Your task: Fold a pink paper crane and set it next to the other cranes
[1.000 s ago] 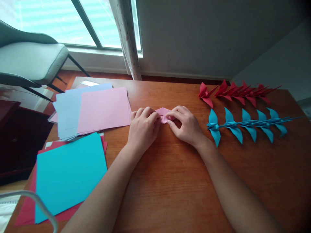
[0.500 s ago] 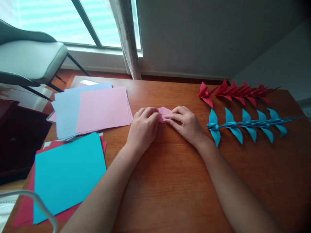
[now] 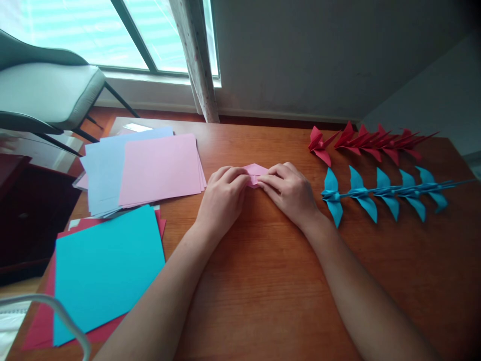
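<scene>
A small folded piece of pink paper (image 3: 255,173) lies on the wooden table, between my two hands. My left hand (image 3: 225,190) grips its left side, fingers bent and pressed together over the edge. On the other side, my right hand (image 3: 289,189) pinches the right edge between thumb and fingers. Crease lines cross the middle of the paper; its outer ends are hidden under my fingertips.
Left on the table (image 3: 263,281) lie pink sheets (image 3: 160,170) over pale blue sheets (image 3: 107,180), and a turquoise sheet (image 3: 108,276) over red ones. At right are red folded paper cranes (image 3: 383,143) and a row of blue ones (image 3: 363,193). A white cable (image 3: 60,308) curves bottom left.
My right fingers have shifted slightly on the pink paper, and a little more of its upper face shows. Both hands stay at its sides.
</scene>
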Demonstrator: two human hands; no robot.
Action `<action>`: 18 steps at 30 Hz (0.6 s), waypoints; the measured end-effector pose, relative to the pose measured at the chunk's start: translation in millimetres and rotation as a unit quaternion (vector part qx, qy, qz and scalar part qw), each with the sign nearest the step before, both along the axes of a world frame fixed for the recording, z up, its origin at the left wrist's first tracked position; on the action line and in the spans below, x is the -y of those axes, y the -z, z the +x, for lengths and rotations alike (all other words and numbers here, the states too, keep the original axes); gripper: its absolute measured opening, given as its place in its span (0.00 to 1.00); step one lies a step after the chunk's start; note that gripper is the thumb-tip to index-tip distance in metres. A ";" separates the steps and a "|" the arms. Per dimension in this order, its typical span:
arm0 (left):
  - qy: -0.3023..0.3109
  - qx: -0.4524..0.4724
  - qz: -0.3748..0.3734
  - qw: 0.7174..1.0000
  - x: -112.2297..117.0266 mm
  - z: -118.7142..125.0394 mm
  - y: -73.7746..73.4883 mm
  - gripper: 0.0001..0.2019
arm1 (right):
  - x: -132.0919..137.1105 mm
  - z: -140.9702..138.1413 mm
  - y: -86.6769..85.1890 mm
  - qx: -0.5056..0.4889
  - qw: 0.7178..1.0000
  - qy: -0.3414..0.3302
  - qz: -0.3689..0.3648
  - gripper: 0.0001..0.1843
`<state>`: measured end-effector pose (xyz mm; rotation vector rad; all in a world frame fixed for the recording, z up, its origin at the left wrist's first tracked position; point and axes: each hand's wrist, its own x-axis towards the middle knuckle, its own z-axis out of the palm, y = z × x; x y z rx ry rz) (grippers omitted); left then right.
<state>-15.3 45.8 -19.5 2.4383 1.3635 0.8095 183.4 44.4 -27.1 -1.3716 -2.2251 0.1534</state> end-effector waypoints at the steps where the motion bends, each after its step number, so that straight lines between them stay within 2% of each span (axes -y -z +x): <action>1: 0.002 0.002 0.000 1.000 -0.3 -0.1 0.3 0.11 | -0.3 0.0 -0.2 0.006 1.000 -0.006 0.005 0.11; 6: -0.006 0.010 0.002 1.000 0.2 0.3 0.4 0.10 | -0.9 -1.6 -2.0 0.038 0.999 -0.002 0.015 0.13; 13: -0.011 0.018 0.005 1.000 1.9 0.5 -0.1 0.08 | -1.1 -3.6 -3.1 -0.014 1.000 -0.012 -0.025 0.11; 18: -0.021 0.014 -0.004 1.000 2.5 0.4 -1.4 0.08 | 0.3 -6.0 -4.6 -0.006 0.999 -0.017 -0.044 0.11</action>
